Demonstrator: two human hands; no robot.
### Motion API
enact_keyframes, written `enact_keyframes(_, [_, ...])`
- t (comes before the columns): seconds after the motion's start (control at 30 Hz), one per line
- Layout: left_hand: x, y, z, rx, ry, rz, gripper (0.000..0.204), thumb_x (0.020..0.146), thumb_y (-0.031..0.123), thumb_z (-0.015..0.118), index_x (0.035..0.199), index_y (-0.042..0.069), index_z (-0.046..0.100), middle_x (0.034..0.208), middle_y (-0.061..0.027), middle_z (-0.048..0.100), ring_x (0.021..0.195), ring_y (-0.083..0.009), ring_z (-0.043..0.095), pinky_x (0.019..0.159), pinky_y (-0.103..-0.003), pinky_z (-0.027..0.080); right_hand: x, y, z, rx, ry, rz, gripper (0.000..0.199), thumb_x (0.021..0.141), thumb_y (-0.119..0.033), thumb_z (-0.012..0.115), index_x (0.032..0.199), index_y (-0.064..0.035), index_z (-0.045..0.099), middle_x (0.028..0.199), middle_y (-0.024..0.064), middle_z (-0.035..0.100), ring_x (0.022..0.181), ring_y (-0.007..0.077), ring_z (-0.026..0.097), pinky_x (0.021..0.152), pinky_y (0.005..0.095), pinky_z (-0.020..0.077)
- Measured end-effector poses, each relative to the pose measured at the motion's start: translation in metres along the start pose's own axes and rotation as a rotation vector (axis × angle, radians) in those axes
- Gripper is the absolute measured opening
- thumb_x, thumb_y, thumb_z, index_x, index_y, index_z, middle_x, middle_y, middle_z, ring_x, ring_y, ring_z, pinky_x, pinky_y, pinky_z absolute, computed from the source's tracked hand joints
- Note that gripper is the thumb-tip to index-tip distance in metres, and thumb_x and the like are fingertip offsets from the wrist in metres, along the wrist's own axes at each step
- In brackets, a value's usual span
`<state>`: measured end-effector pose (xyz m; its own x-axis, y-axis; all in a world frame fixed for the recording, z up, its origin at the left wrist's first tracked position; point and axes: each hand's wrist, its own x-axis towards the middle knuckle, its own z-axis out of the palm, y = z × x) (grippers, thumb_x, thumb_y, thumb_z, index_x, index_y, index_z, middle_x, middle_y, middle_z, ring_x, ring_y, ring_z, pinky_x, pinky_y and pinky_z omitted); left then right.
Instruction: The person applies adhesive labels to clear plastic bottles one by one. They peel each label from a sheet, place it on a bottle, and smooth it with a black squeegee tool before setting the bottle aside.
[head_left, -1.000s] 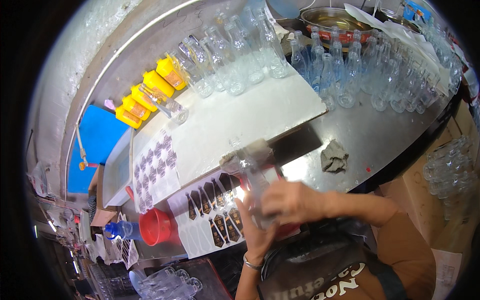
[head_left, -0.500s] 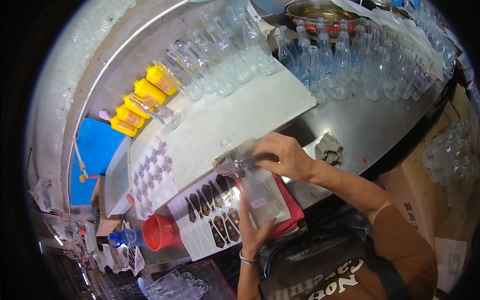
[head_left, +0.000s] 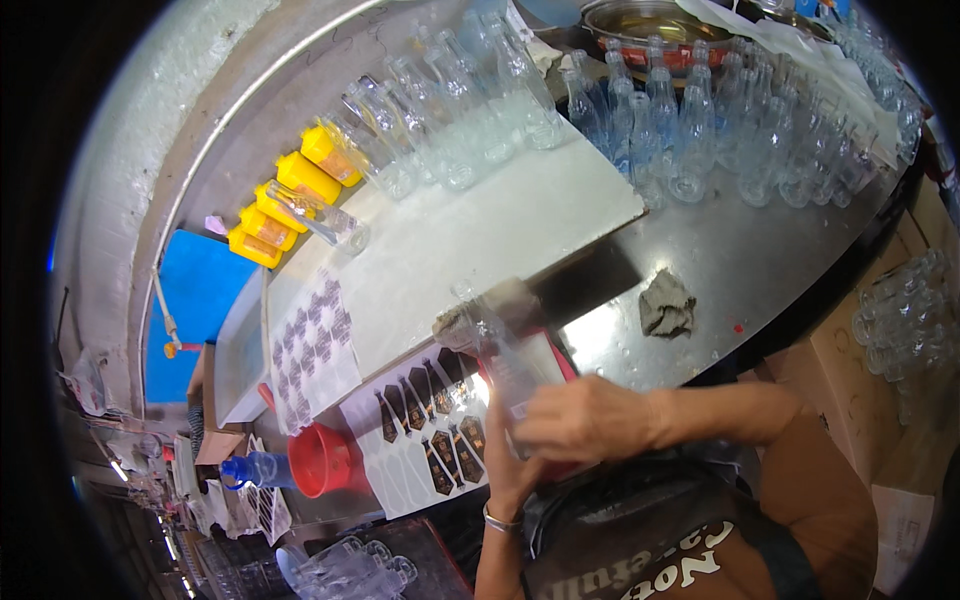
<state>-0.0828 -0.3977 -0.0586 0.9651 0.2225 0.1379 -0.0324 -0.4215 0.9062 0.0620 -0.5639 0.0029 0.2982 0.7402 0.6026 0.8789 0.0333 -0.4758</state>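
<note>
A clear glass bottle (head_left: 508,366) lies tilted over the front edge of the work area, its neck pointing away from me. My left hand (head_left: 512,472) is closed around its lower end, with the fingers partly hidden. Across the lower body of the bottle is my right hand (head_left: 580,420), fingers curled and slightly blurred; whatever they may hold is hidden. Close to the bottle's neck rests a crumpled grey-brown cloth (head_left: 455,328). A sheet of dark, tie-shaped decals (head_left: 432,400) lies left of the bottle, some spots on it bare.
Clear bottles (head_left: 460,150) stand in rows on the white board (head_left: 440,245), and more bottles (head_left: 690,150) fill the steel table. Yellow bottles (head_left: 308,180) line the back. A red cup (head_left: 318,462), a purple-patterned sheet (head_left: 315,345) and a grey rag (head_left: 667,303) lie around.
My right hand has moved from beside the bottle's neck down to its lower body, toward me. The left hand still holds the bottle; the view has shifted slightly.
</note>
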Motion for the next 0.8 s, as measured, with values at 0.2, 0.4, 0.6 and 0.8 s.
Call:
enact_keyframes(0.2, [0.012,0.014,-0.006,0.0,-0.006,0.046,0.098,0.081,0.014,0.077,0.158,-0.001,0.018,0.16,-0.0205,0.03,0.145,-0.0308,0.037,0.119,-0.042,0.029,0.045,0.065,-0.03,0.281,0.34,0.47,0.03,0.093,-0.011,0.06,0.12,-0.0006,0.066,0.108,0.0169,0.071,0.092,0.0253,0.07,0.083,0.0351,0.0543])
enact_keyframes(0.4, [0.077,0.015,-0.011,-0.749,0.054,-0.432,0.062,0.108,0.043,0.038,0.151,-0.002,0.035,0.15,-0.0169,0.046,0.14,-0.0238,0.043,0.116,-0.036,0.033,0.011,0.066,0.002,0.528,0.109,0.659,0.037,0.098,-0.032,0.052,0.105,-0.0006,0.071,0.095,0.0189,0.072,0.092,0.0307,0.068,0.083,0.0369,0.051])
enact_keyframes(0.6, [0.078,0.063,-0.024,-0.374,0.047,-0.215,0.05,0.107,0.033,0.047,0.143,-0.002,0.047,0.13,-0.0128,0.062,0.12,-0.0198,0.059,0.103,-0.032,0.045,0.0,-0.01,-0.028,0.262,0.014,0.468,0.041,0.096,-0.032,0.063,0.127,-0.0043,0.064,0.095,0.0208,0.07,0.081,0.0346,0.069,0.074,0.0409,0.0544])
enact_keyframes(0.8, [0.027,0.111,-0.033,-0.328,0.257,0.036,0.031,0.103,0.008,0.051,0.132,-0.004,0.053,0.107,-0.0114,0.069,0.108,-0.02,0.065,0.097,-0.034,0.049,-0.005,-0.058,-0.029,0.298,-0.12,0.332,0.051,0.088,-0.02,0.074,0.133,-0.0007,0.06,0.078,0.0179,0.068,0.065,0.0302,0.067,0.063,0.0379,0.0534])
